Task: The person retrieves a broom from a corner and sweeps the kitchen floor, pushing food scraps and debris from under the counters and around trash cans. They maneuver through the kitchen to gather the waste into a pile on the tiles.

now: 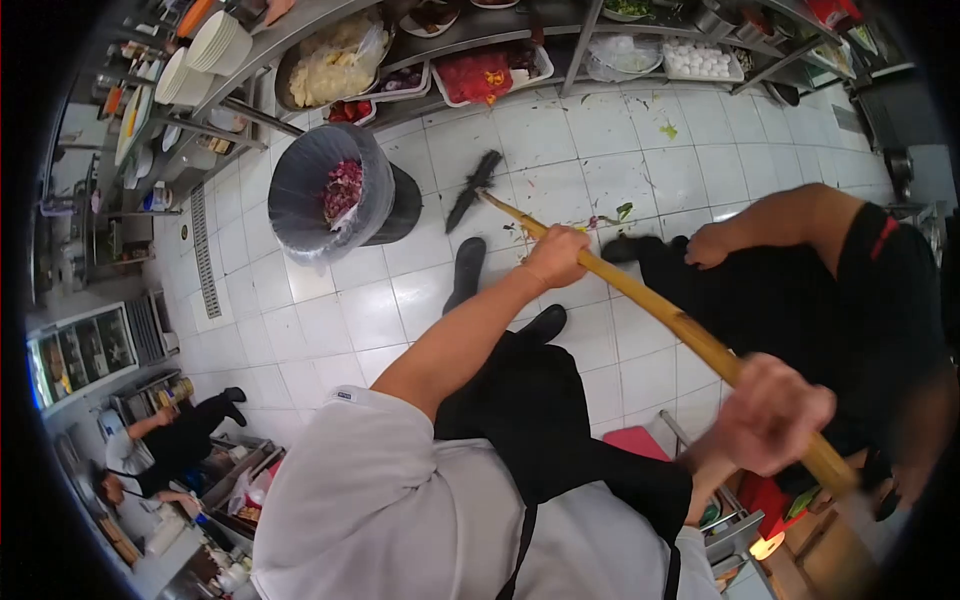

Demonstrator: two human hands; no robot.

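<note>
A long wooden-handled broom (640, 290) slants across the view, its dark bristle head (472, 190) resting on the white tiled floor. My left hand (557, 257) is wrapped round the lower part of the handle. Closer to me, my right hand (775, 415) grips its upper part and looks slightly blurred. Bits of leafy scraps (603, 218) lie on the tiles to the right of the broom head. My dark boots (468, 268) stand just below the head.
A lined trash bin (305, 225) holding reddish scraps stands left of the broom. Close on my right is a co-worker in black (790, 290); another person (170, 435) works at far left. Steel shelving (440, 45) with food trays runs along the back. A drain grate (205, 250) lies leftward.
</note>
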